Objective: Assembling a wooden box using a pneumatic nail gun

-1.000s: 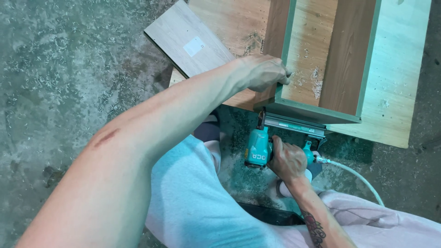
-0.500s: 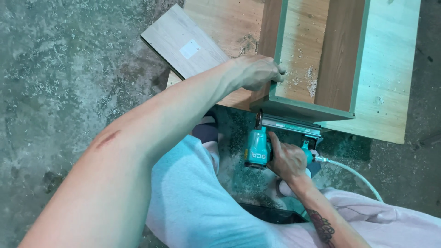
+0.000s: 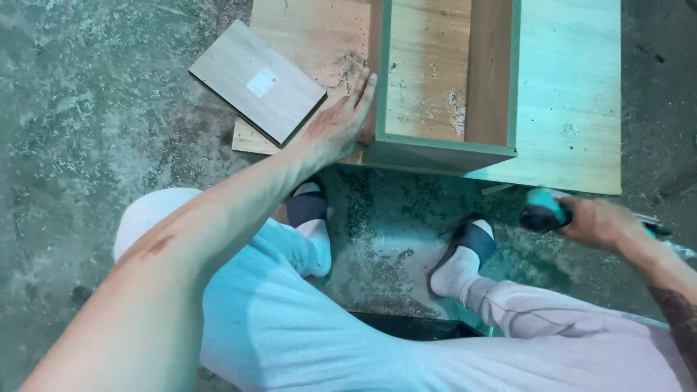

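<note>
My left hand (image 3: pixel 337 127) presses flat, fingers extended, against the open wooden box frame (image 3: pixel 443 149), bracing it; my right hand (image 3: pixel 599 221) grips the teal pneumatic nailer (image 3: pixel 544 210) clear.

1 head-worn view, straight down and close over the person's knees, concrete floor (image 3: pixel 87 145) below.

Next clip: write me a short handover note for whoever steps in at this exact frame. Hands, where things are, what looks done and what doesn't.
Left hand: open, flat against the left side of the wooden box frame.
Right hand: gripping the teal nail gun, held off to the right, away from the frame.
Box frame sits on a large board on the floor; a loose small panel lies to the left.
Done: frame sides stand assembled. Whether all joints are fastened cannot be seen.
Left: loose panel is not attached.
</note>
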